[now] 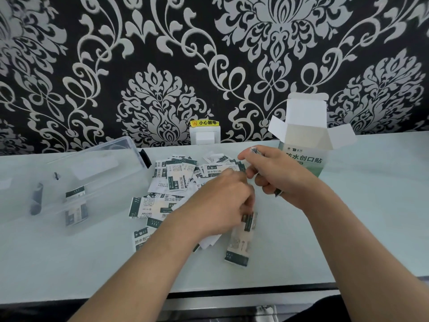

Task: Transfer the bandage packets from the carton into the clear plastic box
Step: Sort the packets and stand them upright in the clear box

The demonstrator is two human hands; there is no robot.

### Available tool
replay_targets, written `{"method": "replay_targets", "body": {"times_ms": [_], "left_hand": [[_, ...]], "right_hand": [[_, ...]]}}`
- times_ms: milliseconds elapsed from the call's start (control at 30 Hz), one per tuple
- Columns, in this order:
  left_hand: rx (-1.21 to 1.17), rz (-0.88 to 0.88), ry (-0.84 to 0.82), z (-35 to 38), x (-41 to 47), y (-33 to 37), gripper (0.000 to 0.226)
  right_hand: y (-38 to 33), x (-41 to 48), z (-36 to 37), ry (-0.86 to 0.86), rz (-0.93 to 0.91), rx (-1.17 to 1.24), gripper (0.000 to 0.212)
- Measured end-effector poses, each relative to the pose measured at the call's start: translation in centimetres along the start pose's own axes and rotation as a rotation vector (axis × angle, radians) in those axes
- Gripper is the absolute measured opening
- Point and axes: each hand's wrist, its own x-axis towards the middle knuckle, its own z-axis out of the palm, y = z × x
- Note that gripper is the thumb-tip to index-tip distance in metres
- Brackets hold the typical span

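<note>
Several green-and-white bandage packets [173, 180] lie scattered on the pale counter in front of me. The open carton [306, 145] stands upright at the back right, flaps spread. A clear plastic box [97, 180] sits on the left with a few packets [75, 205] inside. My left hand [220, 205] reaches over the pile with fingers curled, pinching packets near its fingertips. My right hand [276, 173] is just in front of the carton and grips a small stack of packets, whose ends stick out above and below the fist.
The box's clear lid [120, 147] leans behind it at the back left. A white wall socket [205, 134] with a yellow warning label sits on the patterned wall behind the pile. The counter's front edge [232, 291] runs close to my body.
</note>
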Motion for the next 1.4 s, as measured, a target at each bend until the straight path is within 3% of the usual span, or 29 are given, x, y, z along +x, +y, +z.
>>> {"method": "replay_targets", "body": {"times_ms": [67, 133, 200, 267, 333, 367, 467, 500, 567, 767, 933, 1100, 1300, 1400], "left_hand": [[-0.219, -0.120, 0.156, -1.4, -0.3, -0.3, 0.012], [-0.402, -0.227, 0.342, -2.4, -0.6, -0.8, 0.022], [-0.485, -0.265, 0.473, -2.4, -0.6, -1.1, 0.023], [-0.502, -0.297, 0.531, -2.3, -0.6, -1.4, 0.019], [-0.422, -0.362, 0.474, -2.7, -0.7, -2.0, 0.006], [-0.305, -0.384, 0.391, -2.8, -1.0, -2.3, 0.012], [0.094, -0.355, 0.041, -2.0, -1.5, -2.7, 0.062], [0.160, -0.337, 0.002, -1.7, -1.5, -2.6, 0.070], [0.193, -0.305, 0.030, -1.2, -1.4, -2.6, 0.065], [-0.045, -0.361, 0.206, -1.3, -1.1, -3.0, 0.034], [-0.386, -0.481, 0.366, -2.1, -1.0, -3.4, 0.023], [-0.786, -0.512, 0.565, -3.3, -1.6, -3.8, 0.024], [-1.273, -0.549, 0.759, -3.0, -1.5, -3.1, 0.022], [-1.421, -0.550, 0.765, -2.5, -1.4, -2.1, 0.023]], "right_hand": [[-0.1, -0.2, -0.3, -0.115, 0.004, 0.086, 0.043], [-0.1, -0.6, -0.1, -0.338, -0.013, 0.162, 0.050], [-0.3, -1.2, 0.5, -0.467, -0.046, 0.172, 0.029], [-0.5, -1.1, 1.0, -0.402, -0.062, 0.180, 0.013], [-0.5, -0.5, 1.1, -0.287, -0.033, 0.231, 0.022], [-0.5, -0.2, 1.0, -0.240, 0.002, 0.272, 0.025], [-0.2, 0.1, 1.1, -0.166, 0.087, 0.293, 0.033], [-0.2, 0.1, 1.2, -0.140, 0.091, 0.247, 0.036], [-0.1, 0.2, 1.3, -0.081, 0.072, 0.123, 0.039], [0.2, 0.2, 1.2, -0.007, -0.069, -0.237, 0.021], [0.4, 0.2, 1.0, -0.008, -0.109, -0.298, 0.024], [0.3, 0.3, 0.9, 0.001, -0.092, -0.044, 0.017], [-0.8, 0.4, 3.1, -0.189, 0.018, 0.631, 0.014], [-1.5, 0.3, 4.5, -0.216, -0.019, 0.815, 0.015]]}}
